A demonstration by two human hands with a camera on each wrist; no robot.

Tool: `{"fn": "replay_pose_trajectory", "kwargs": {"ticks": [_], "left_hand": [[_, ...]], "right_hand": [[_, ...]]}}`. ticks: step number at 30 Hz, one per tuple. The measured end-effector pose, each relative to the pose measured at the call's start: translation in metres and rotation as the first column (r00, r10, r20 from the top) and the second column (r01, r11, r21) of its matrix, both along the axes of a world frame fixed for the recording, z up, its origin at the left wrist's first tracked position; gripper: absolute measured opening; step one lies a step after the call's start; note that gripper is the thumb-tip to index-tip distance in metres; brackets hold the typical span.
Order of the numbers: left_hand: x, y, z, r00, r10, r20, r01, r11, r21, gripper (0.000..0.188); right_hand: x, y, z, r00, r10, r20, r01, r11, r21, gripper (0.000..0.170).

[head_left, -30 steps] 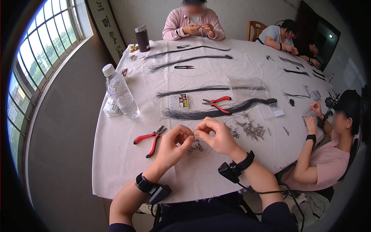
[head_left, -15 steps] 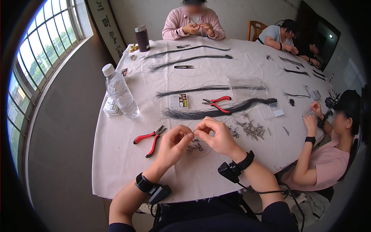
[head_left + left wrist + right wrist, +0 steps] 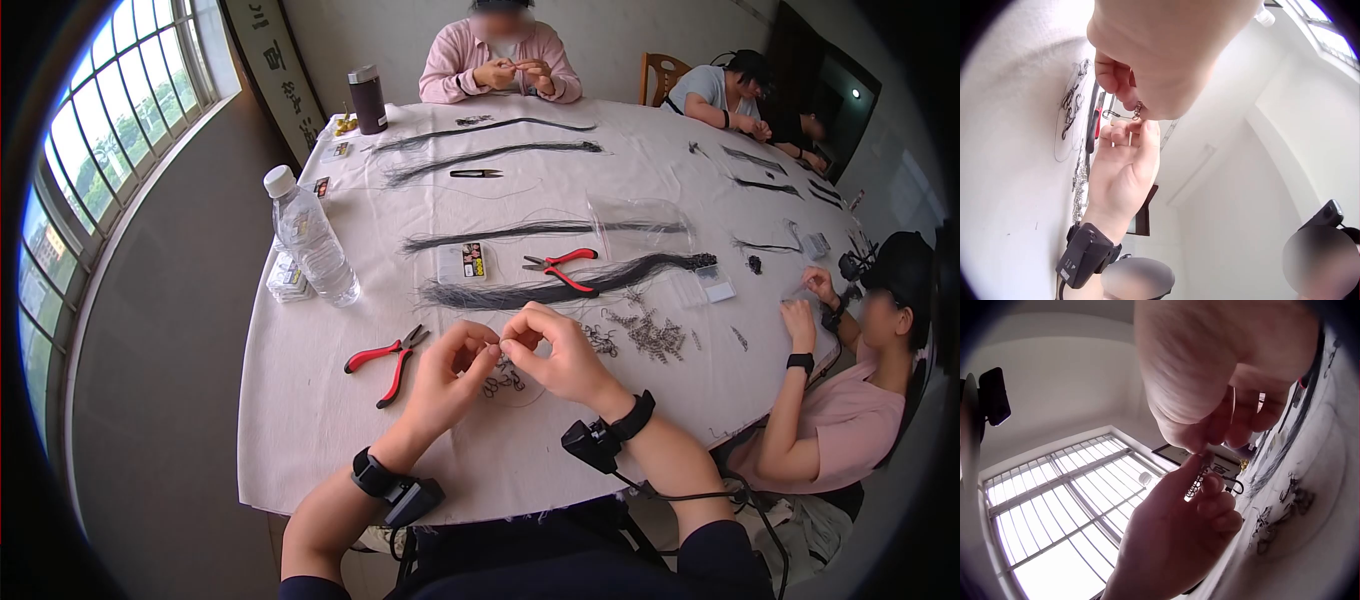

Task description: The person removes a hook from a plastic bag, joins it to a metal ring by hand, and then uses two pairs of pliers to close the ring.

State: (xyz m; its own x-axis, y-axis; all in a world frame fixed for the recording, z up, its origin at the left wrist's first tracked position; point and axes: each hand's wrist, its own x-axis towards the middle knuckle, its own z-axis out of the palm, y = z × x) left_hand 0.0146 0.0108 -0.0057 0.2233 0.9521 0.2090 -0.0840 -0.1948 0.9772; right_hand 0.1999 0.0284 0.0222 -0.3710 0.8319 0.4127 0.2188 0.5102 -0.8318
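Over the near part of the table, my left hand [image 3: 450, 378] and right hand [image 3: 565, 358] meet at the fingertips. In the left wrist view, a small metal swivel [image 3: 1138, 110] with a dark hook [image 3: 1110, 114] is pinched at my left fingertips, and the right hand's [image 3: 1124, 172] fingertips touch just beside it. The right wrist view has a coiled metal piece [image 3: 1195, 485] between the left hand's [image 3: 1175, 534] thumb and fingers; the right thumb and finger meet its upper end. Below the hands lies a small pile of dark hooks [image 3: 503, 380].
Red-handled pliers [image 3: 390, 362] lie left of my hands; another pair [image 3: 563, 270] lies beyond, by a dark strand bundle [image 3: 540, 290]. Metal swivels [image 3: 655, 338] are heaped to the right. A water bottle [image 3: 312, 240] stands at the left. Several people sit around the table.
My right hand and wrist have shifted very slightly left, while the left hand stays nearly in place. The fingertips remain together.
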Motion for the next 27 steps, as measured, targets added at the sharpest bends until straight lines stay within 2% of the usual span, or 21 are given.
{"fn": "replay_pose_trajectory", "kwargs": {"ticks": [4,15,18,25,27], "left_hand": [[-0.002,-0.002,0.006,0.997,-0.013,-0.080,0.014,1.000,0.006,0.008],[-0.002,-0.001,0.006,0.994,-0.023,0.104,0.035,0.993,-0.115,0.009],[-0.002,-0.002,0.008,0.995,-0.019,0.094,0.028,0.995,-0.098,0.010],[-0.002,-0.003,0.007,0.994,-0.038,0.103,0.044,0.997,-0.058,0.008],[-0.001,-0.003,0.007,0.999,-0.032,0.041,0.033,0.999,-0.039,0.007]], "right_hand": [[0.000,-0.002,0.003,1.000,-0.010,0.006,0.010,1.000,-0.029,0.007],[0.001,0.001,0.000,0.999,0.030,0.013,-0.030,1.000,-0.004,0.007],[0.002,0.001,-0.002,0.999,0.023,-0.026,-0.025,0.996,-0.082,0.005],[0.003,0.003,-0.005,0.999,0.048,0.002,-0.048,0.996,-0.075,0.010],[0.002,0.003,-0.008,0.988,0.072,-0.137,-0.095,0.981,-0.171,0.014]]}}
